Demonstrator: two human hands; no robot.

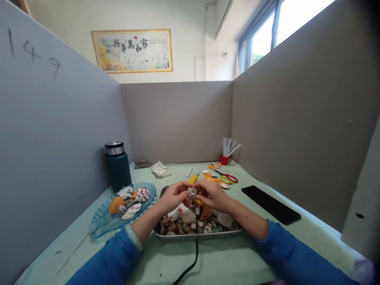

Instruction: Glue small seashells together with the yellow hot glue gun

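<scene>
My left hand [177, 196] and my right hand [213, 195] meet in front of me, over a tray [198, 236] heaped with seashells [190, 217]. Between their fingertips is a small pale round piece [192, 191], shell-like with a ring-shaped rim; its exact kind is too small to make out. Both hands are closed on it in a pinch. Beneath and behind them lies a yellow glue gun [193, 179], partly hidden by my hands. Its black cord [197, 241] runs over the tray's front rim towards me.
On the left, a blue scalloped dish [102, 222] holds several shells beside a dark green bottle [118, 170]. Further back are crumpled white paper [160, 169], red-and-yellow scissors [228, 177], orange shells [211, 177] and white sticks [228, 147] in a red cup [224, 160]. A black phone-like slab [270, 204] lies right. Grey partitions [178, 122] enclose the table.
</scene>
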